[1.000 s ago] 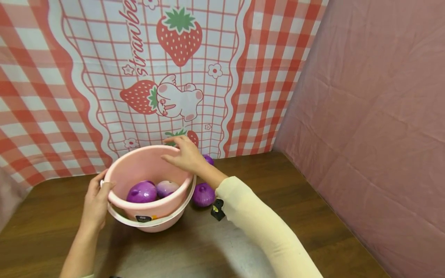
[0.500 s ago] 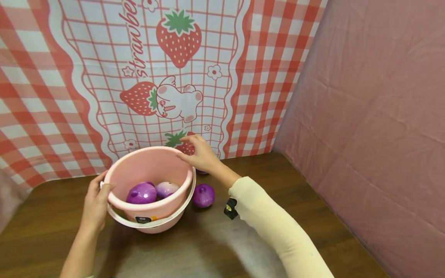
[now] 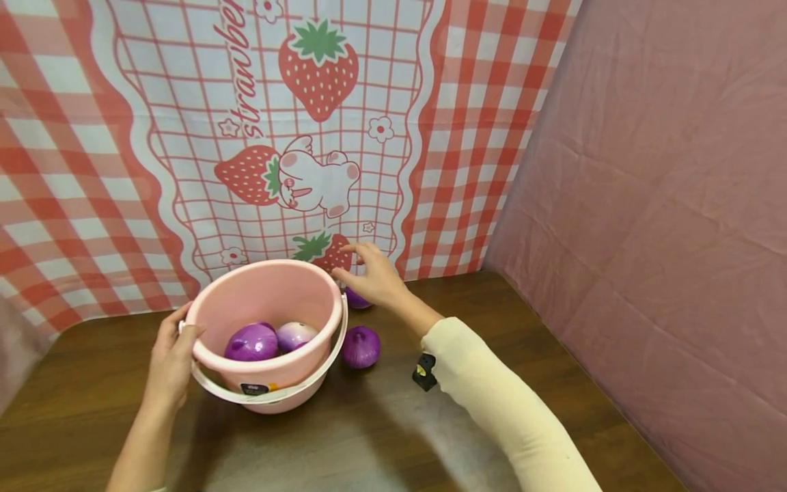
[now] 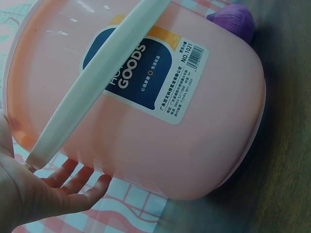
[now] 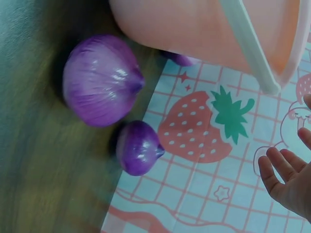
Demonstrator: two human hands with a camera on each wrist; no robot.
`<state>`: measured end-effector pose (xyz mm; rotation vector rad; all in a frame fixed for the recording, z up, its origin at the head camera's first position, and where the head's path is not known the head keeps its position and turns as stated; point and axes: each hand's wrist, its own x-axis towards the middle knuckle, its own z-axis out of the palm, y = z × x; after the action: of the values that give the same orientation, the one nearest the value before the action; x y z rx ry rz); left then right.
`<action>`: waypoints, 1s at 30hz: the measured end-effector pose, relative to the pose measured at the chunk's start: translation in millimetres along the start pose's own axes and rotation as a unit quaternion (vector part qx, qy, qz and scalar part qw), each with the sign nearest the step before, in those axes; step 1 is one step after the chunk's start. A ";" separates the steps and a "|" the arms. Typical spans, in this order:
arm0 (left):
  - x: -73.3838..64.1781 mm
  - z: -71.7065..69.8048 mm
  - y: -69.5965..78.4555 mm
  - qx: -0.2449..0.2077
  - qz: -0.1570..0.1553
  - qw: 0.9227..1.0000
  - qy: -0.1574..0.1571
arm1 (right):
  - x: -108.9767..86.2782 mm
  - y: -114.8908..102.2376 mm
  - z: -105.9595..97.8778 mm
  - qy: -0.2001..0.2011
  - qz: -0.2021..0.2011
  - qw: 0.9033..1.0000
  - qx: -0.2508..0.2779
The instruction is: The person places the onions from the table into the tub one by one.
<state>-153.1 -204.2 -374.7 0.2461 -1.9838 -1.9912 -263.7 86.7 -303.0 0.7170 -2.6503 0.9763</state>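
Observation:
A pink bucket (image 3: 264, 290) stands tilted toward me on the table, its white handle (image 3: 294, 392) hanging across the front. Inside lie a purple onion (image 3: 252, 342) and a paler purple-and-white onion (image 3: 295, 335). My left hand (image 3: 169, 359) grips the bucket's left rim, thumb over the edge and fingers on the outer wall. Just off the right rim, my right hand (image 3: 378, 279) hovers with relaxed fingers, holding nothing. Beside the bucket sit a large onion (image 5: 102, 80) and a smaller onion (image 5: 138, 148); another purple piece (image 5: 181, 59) is mostly hidden behind it.
The brown wooden table (image 3: 467, 355) meets a strawberry-print checked cloth (image 3: 455, 171) at the back. A pink cloth wall (image 3: 645, 205) borders the right side. A small black device (image 3: 424, 372) is on my right wrist.
My right hand has moved right, from over the bucket's far rim to outside it. The purple onion behind comes into view below it. My left hand and the bucket stay put.

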 end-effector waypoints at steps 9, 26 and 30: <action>-0.2 0.9 0.5 -0.001 -0.001 1.000 0.002 | -10.8 16.9 1.8 -0.008 0.016 1.000 0.009; -0.5 0.6 0.5 -0.002 -0.003 1.000 0.001 | -26.0 39.5 13.0 0.000 0.018 1.000 -0.012; -0.7 0.3 0.3 0.001 -0.001 1.000 0.003 | -31.3 44.4 16.9 0.002 0.027 1.000 -0.009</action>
<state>-152.6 -203.6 -374.5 0.2551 -1.9819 -1.9882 -260.7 116.3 -351.4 0.6416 -2.6837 0.9642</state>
